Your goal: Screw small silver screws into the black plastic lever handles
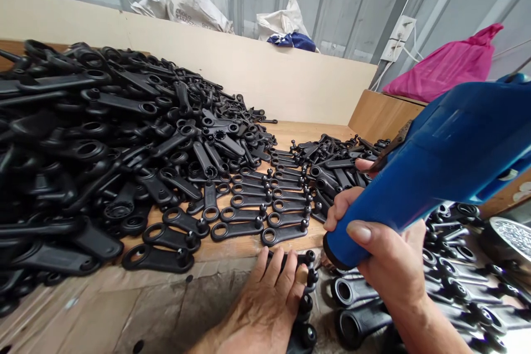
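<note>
Left grip: our left hand (267, 301) is lying palm down, fingers slightly spread, pressing on a short column of black pieces (306, 305) at the tabletop's near edge, around the middle.
Right grip: our right hand (400, 265) is wrapping round a blue tool (423, 160), thumb along its near side; the tool is slanting down toward the column. Its working tip is hiding from us, so we cannot tell if it is touching.
Rows: beside our left fingertips, ring-ended pieces (244, 229) are lying flat on the wooden tabletop (307, 131), knobs toward the right.
Heaps: a large heap (91, 144) is covering the left side; a smaller heap (342, 168) is sitting beyond the rows, toward the far right corner.
Right side: more pieces (365, 318) are lying near a round container (512, 238) of small shiny bits.
Risk: we are judging that a tilted tool could slip off a knob toward our fingers, being so near; loose pressing could let a piece twist; the left heap could slide into the rows.
Writing: a white sack (191, 5) behind the back board is showing upside-down print, which we are not reading surely; we are seeing no readable brand on the tool.
</note>
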Tool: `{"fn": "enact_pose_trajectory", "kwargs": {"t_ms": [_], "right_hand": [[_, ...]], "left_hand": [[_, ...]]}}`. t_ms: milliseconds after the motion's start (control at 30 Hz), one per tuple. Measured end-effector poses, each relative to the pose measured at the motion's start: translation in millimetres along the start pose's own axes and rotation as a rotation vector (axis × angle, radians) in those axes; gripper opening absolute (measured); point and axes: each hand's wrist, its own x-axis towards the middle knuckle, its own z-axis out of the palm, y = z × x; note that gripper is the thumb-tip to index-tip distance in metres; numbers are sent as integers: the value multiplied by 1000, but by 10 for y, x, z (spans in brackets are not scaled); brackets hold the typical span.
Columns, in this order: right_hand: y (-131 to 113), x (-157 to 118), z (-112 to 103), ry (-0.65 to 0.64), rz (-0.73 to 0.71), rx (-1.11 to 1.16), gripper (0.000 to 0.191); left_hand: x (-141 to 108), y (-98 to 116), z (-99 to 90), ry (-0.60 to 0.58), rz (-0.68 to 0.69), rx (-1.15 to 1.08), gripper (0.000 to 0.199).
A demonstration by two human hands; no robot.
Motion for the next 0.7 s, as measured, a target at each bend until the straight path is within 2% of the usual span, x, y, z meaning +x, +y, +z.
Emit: {"fn": "enact_pose_trajectory", "kwargs": {"t_ms": [267, 400, 500, 600, 700], "right_hand": [[-14, -23, 26, -35, -3, -34, 54], [-13, -58, 78, 3, -40, -65, 41], [14, -76, 88, -109, -88, -144, 19], [30, -78, 71, -209, -93, -250, 21], [4, -63, 73, -318, -65, -233, 24]], "left_hand": [[-5, -13, -56, -92, 25, -9, 20], [2, -22, -88, -127, 29, -12, 21], [0, -14, -99, -152, 19, -34, 22], [-13, 10, -98, -174, 25, -33, 23], [-33, 31, -83, -204, 25, -14, 25]]}}
